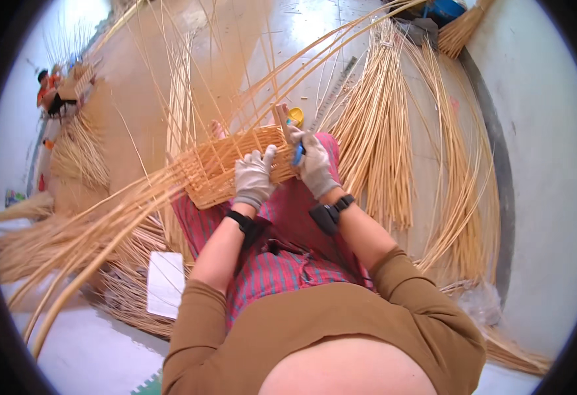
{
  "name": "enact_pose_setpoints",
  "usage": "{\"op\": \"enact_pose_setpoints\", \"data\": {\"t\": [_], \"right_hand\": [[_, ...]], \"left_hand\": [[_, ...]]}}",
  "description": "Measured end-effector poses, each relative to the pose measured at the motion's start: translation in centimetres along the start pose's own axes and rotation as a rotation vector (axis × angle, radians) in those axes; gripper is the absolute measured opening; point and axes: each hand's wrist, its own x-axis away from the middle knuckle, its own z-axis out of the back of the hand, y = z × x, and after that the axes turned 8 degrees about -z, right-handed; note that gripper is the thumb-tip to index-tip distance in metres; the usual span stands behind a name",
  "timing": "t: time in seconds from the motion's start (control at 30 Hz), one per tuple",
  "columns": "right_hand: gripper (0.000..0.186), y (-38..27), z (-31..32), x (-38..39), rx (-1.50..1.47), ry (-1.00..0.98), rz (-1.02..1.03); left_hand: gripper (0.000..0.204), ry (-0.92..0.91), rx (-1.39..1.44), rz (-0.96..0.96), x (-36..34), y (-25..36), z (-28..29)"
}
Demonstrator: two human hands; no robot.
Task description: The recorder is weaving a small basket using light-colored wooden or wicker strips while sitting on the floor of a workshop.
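Observation:
A partly woven wicker basket (pixel 203 172) lies across my lap, with long loose rods fanning out from its left side and others standing up from it. My gloved left hand (pixel 254 176) grips the basket's near right side, fingers curled over the weave. At the basket's right end, my gloved right hand (pixel 315 163) is closed around a blue-handled tool (pixel 298 154); its working end is hard to make out. A yellow round object (pixel 294 116) sits on the floor just beyond that hand.
Large bundles of wicker rods (pixel 384 131) spread over the floor to the right. More rods (pixel 127 283) lie at the left, beside a white rectangular sheet (pixel 165 284). A ruler-like strip (pixel 334 92) lies ahead. Another person (pixel 48 89) sits at the far left.

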Motion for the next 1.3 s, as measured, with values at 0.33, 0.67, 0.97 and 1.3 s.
{"op": "enact_pose_setpoints", "data": {"t": [0.33,0.67,0.97,1.3], "right_hand": [[0.038,-4.3,3.1,10.1,1.443,-0.516,-0.204],[0.027,-9.9,-2.6,5.0,1.435,-0.259,0.079],[0.013,-9.7,-15.4,-3.7,1.888,-0.371,0.672],[0.024,-11.0,-13.9,-7.5,1.85,-0.385,0.282]], "left_hand": [[0.047,0.054,1.82,0.302,14.7,-2.8,0.8],[0.026,0.283,1.682,0.708,21.4,-14.9,-2.2],[0.044,0.584,1.978,0.467,12.0,-26.7,1.7],[0.027,0.337,2.003,0.255,8.2,-27.5,2.8]]}}
